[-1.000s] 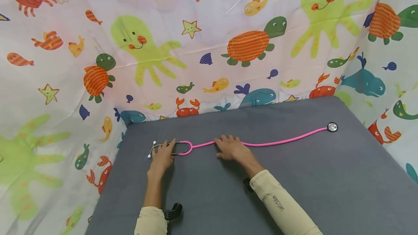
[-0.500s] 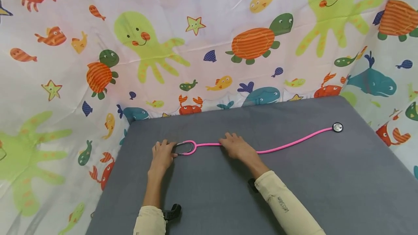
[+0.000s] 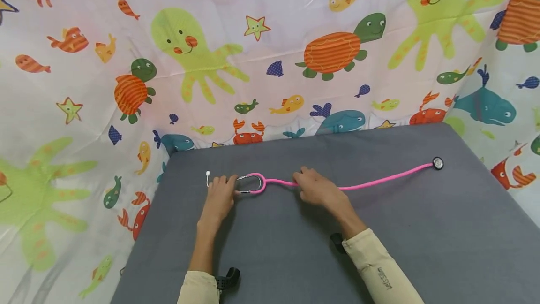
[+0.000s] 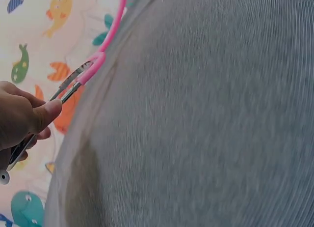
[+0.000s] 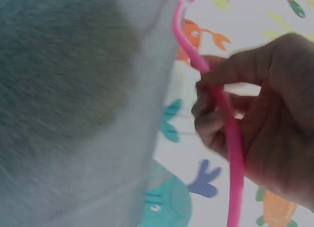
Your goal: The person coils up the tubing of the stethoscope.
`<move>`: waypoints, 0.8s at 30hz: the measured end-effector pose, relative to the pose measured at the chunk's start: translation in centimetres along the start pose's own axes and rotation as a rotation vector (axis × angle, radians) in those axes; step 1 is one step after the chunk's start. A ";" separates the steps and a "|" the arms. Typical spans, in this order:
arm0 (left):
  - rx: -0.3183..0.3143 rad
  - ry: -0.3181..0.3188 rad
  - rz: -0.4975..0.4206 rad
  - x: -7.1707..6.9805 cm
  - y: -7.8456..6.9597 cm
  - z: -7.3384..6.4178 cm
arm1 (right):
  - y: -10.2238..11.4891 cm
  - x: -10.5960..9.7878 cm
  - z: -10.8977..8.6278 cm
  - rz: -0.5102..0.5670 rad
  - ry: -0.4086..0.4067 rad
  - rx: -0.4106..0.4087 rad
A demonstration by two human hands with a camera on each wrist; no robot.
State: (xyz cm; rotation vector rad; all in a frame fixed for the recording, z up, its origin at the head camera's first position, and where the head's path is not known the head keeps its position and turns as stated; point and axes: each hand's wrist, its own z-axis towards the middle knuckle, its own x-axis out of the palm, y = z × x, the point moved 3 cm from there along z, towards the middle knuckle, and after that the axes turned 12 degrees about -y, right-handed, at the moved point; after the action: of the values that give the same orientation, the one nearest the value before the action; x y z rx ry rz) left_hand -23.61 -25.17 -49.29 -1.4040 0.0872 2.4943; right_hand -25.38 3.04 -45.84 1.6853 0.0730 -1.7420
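Observation:
A pink stethoscope [image 3: 379, 181] stretches across the grey table, its round metal chest piece [image 3: 438, 163] at the right end and its metal ear tubes at the left. My left hand [image 3: 220, 197] grips the ear tubes, thumb on top in the left wrist view; one white ear tip [image 3: 208, 173] shows beyond the fingers. My right hand [image 3: 318, 187] holds the pink tubing partway along, with fingers curled round it in the right wrist view [image 5: 265, 104]. Part of the tubing is hidden behind the right hand.
The grey cloth-covered table [image 3: 287, 243] extends toward me and to the right. A white curtain [image 3: 278, 79] printed with sea animals stands along its back and sides. Dark wrist straps [image 3: 229, 279] sit beside the beige sleeves [image 3: 381, 266].
Both hands have closed on the stethoscope, the left on the ear tubes and the right on the tubing. The ear-tube end has shifted slightly right and up in the head view.

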 end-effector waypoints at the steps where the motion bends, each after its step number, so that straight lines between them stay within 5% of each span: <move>1: 0.013 -0.009 0.012 -0.1 -0.4 0.1 | 0.2 -0.5 -0.1 0.013 0.002 -0.018; 7: 0.092 -0.120 0.061 -0.4 -2.9 0.2 | 1.0 -3.2 -0.6 0.104 0.048 -0.131; 13: 0.151 -0.219 0.071 -0.7 -5.4 0.1 | 1.8 -5.2 -0.7 0.154 -0.026 -0.231; 18: 0.136 -0.109 0.006 -0.8 -7.2 0.3 | 2.1 -5.4 -0.2 0.263 -0.044 -0.328; 24: 0.049 0.038 -0.150 -1.2 -8.6 0.9 | 2.2 -5.1 0.2 0.324 -0.039 -0.298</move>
State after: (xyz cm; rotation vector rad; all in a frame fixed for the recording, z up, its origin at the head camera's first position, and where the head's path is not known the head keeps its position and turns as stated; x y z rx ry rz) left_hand -21.42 -16.97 -47.07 -1.3853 0.0481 2.3287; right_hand -24.87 3.49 -40.28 1.3625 0.0373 -1.4419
